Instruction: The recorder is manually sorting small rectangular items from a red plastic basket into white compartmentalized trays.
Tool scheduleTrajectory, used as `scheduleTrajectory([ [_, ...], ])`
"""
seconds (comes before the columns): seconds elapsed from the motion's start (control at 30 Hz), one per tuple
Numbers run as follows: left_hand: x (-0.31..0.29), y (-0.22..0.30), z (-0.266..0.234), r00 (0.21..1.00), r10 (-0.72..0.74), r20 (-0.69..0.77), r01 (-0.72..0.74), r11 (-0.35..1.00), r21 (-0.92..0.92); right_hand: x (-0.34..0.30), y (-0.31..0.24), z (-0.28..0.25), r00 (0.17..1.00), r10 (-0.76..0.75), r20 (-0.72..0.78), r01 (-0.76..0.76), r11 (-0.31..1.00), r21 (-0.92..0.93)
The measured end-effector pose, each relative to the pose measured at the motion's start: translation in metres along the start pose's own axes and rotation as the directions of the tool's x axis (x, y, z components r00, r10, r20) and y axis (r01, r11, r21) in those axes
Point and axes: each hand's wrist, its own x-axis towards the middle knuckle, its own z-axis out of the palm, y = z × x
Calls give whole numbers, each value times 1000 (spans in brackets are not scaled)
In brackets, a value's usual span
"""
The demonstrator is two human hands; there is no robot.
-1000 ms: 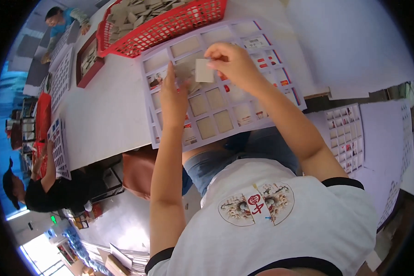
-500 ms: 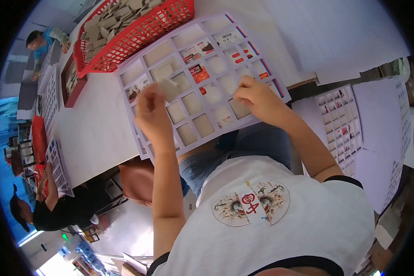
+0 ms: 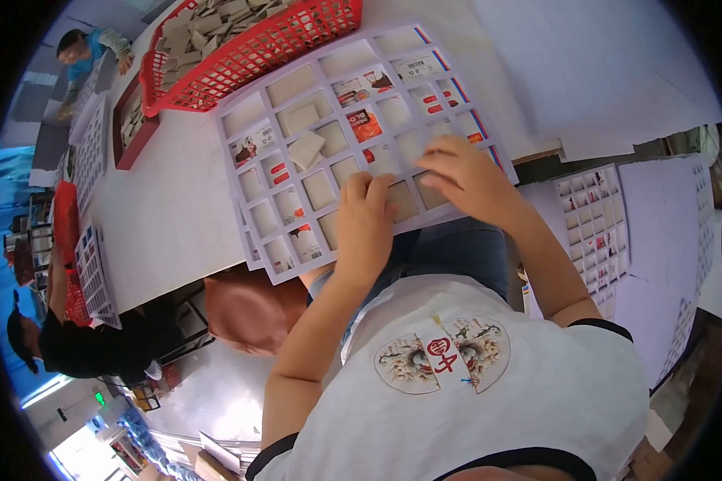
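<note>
"Where is the white grid tray (image 3: 276,276)?"

"Beneath both your hands, its near edge at your lap. Another pale edge shows under it, left of your left hand (image 3: 365,232)."

"And the grip?"

"Your left fingers bend over the near compartments; whether they pinch anything, you can't tell from here. Your right hand (image 3: 473,180), just beside it, is loosely curled over the right-hand compartments, and its hold can't be made out either."

"What lies around them?"

"Beyond your left hand, and a little left, a loose grey-beige card piece (image 3: 306,151) lies tilted across the dividers. Farther off, past that piece, a red basket (image 3: 257,66) is heaped with similar pieces (image 3: 208,36). A dark red box (image 3: 142,148) sits well to your left on the white table (image 3: 172,208)."

"Anything else near you?"

"A brown seat (image 3: 253,313) is left of your left forearm. Past your right forearm, another compartmented tray (image 3: 594,232) lies lower down. Two other people are far to your left."
</note>
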Motion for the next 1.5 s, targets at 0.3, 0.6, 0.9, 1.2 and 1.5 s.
scheduleTrajectory([
  [0.3, 0, -23, -23, 949, -157, -272, 118, 981, -153, 136, -19, 73, 987, -156, -19, 157, 985, 69],
  [0.6, 41, -108, -35, 948, -120, -296, 141, 989, 52, 135, -16, 57, 1000, 10, -23, -6, 986, 166],
  [0.9, 46, -79, -41, 967, -110, -229, 161, 963, 217, 9, 44, -51, 900, 435, -26, -313, 686, 657],
  [1.2, 57, -12, -18, 949, -203, -241, 159, 969, -189, -51, 70, -40, 836, 546, -53, -403, 677, 616],
  [1.5, 68, 35, 63, 968, 57, 245, 14, 960, -279, -54, 68, -44, 962, 244, -122, -213, 951, 224],
])
